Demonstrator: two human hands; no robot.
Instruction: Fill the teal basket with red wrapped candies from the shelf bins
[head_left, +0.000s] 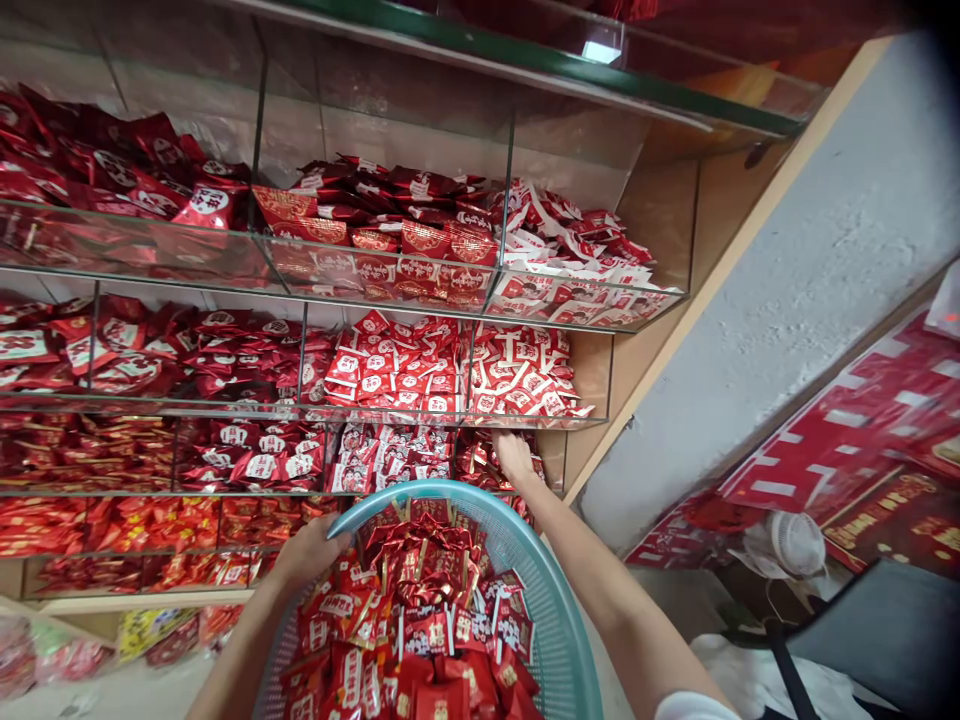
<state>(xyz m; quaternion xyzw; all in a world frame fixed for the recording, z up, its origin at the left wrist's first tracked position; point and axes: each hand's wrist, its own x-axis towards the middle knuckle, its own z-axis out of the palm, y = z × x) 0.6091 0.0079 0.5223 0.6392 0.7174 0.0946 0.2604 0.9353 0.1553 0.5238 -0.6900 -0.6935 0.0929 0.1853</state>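
My left hand (311, 548) grips the upper left rim of a teal plastic basket (566, 610). Red candy packets (427, 640) of several designs lie in the basket. My right hand (516, 460) reaches over the basket's far side into a shelf compartment of dark red packets (476, 458); its fingertips are partly hidden among them, so what they hold, if anything, does not show. Just left of that compartment are red and white packets (394, 455), and above it lie more red and white packets (523, 375).
Tiered shelves with clear dividers and front panels (390, 270) hold many red packets. A wooden side board (720, 270) and grey wall (795, 220) stand right. At lower right are a white fan (796, 545) and a dark chair-like object (877, 630).
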